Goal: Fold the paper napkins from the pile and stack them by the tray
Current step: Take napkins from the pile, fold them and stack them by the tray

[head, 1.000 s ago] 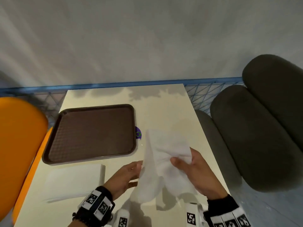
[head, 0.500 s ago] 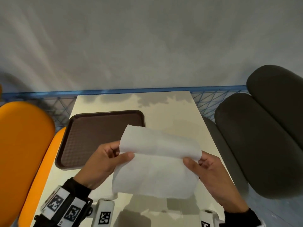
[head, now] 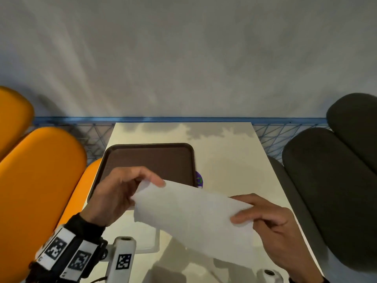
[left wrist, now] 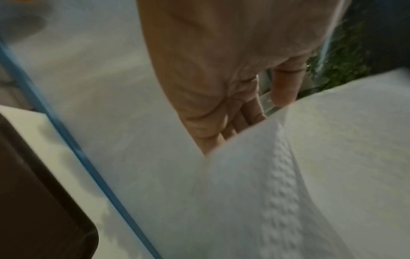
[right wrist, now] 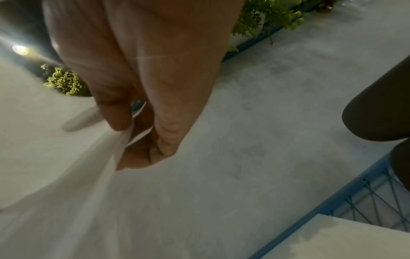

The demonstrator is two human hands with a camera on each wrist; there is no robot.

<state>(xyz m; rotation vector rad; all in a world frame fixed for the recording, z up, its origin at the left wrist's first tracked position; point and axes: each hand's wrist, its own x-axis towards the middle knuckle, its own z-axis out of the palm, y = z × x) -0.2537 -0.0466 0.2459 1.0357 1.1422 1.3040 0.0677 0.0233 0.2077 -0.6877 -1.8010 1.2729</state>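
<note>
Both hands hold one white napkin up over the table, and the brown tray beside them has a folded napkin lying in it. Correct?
Not quite. The tray is empty in the head view. Both the left hand and right hand do hold the napkin above the table.

Black sleeve [head: 85, 225], white wristband [head: 67, 255] with square-code markers.

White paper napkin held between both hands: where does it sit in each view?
Head: white paper napkin centre-bottom, above the cream table.
Left wrist: fills lower right, below the left hand.
Right wrist: lower left, pinched by the right hand.
Shared landmark: blue rail.
</note>
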